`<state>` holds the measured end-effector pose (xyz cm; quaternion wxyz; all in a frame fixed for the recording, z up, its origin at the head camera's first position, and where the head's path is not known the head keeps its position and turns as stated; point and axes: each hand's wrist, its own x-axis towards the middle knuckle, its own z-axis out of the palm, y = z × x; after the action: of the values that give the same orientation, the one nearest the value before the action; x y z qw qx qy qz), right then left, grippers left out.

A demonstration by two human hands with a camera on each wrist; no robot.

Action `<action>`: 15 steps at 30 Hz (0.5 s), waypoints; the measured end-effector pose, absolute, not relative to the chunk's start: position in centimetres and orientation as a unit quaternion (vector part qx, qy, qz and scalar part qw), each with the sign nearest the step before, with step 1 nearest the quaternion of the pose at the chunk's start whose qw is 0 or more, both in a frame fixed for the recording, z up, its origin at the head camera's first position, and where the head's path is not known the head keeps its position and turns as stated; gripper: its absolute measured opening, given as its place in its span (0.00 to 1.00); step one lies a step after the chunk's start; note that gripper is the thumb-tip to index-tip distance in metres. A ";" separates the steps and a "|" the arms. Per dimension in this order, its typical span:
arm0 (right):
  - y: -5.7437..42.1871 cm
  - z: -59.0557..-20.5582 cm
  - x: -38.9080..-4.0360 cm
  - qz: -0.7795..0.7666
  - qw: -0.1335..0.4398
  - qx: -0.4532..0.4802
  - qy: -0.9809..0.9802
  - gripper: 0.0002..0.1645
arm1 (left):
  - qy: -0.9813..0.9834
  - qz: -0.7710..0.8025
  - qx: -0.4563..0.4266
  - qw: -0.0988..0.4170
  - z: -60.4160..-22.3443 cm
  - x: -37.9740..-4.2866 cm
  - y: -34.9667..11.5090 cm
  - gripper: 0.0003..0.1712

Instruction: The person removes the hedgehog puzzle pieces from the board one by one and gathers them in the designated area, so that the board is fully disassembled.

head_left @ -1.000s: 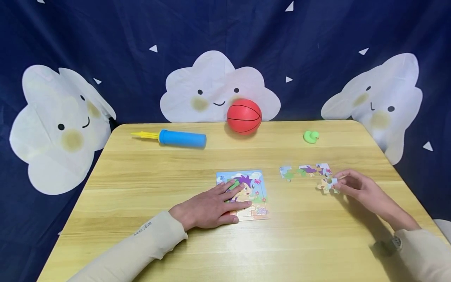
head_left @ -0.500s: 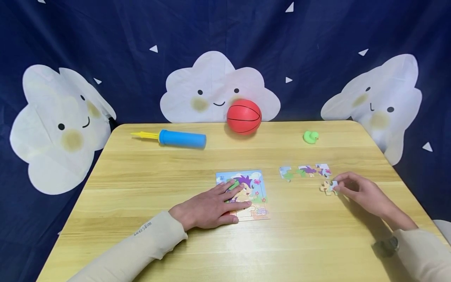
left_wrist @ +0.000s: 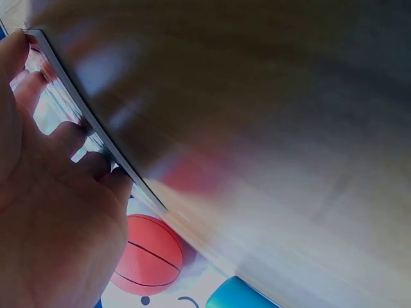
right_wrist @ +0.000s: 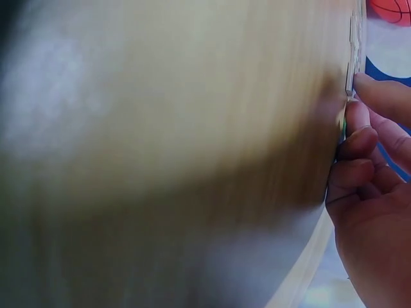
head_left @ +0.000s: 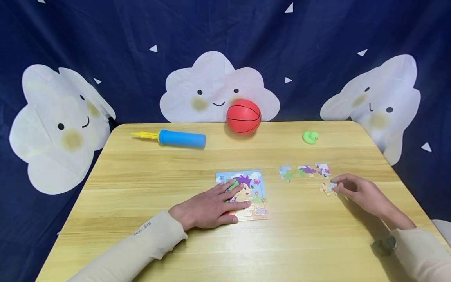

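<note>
My left hand [head_left: 213, 205] lies spread across a square jigsaw puzzle board [head_left: 243, 173] with a purple-haired cartoon hedgehog, its fingers covering part of the picture. Farther right, thumb and index finger of my right hand [head_left: 363, 196] pinch the right edge of a puzzle piece [head_left: 325, 189], low at the tabletop. Just beyond it, several loose puzzle pieces [head_left: 306, 170] form a row. In the left wrist view, the left hand [left_wrist: 58, 192] has its fingertips along the thin board. The right wrist view shows the right hand [right_wrist: 379, 173] with curled fingers close against the table surface.
Along the back of the wooden table [head_left: 158, 176] are a blue hand pump [head_left: 183, 139] with a yellow nozzle, a red ball [head_left: 244, 116] and a green toy duck [head_left: 310, 137]. Behind hangs a dark blue curtain [head_left: 134, 23] with smiling clouds.
My right hand has drawn the pinched puzzle piece slightly down and toward me, apart from the piece above it. The left hand stays in place on the board.
</note>
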<state>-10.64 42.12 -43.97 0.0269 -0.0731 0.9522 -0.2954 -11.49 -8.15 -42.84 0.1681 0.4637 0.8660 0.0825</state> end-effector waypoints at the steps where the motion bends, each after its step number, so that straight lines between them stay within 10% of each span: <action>1: 42.1 -44.0 -10.6 -0.296 0.027 -0.073 0.952 0.12 | 0.866 0.083 0.463 0.169 -42.8 -11.5 -8.2 0.33; 15: 41.5 -43.4 -10.6 -0.306 -0.021 -0.065 0.950 0.11 | 0.865 0.079 0.468 0.164 -42.8 -11.5 -8.2 0.33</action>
<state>-10.56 41.49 -43.42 -0.0212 -0.0647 0.9495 -0.3061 -11.48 -8.20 -42.78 0.1642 0.4678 0.8648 0.0791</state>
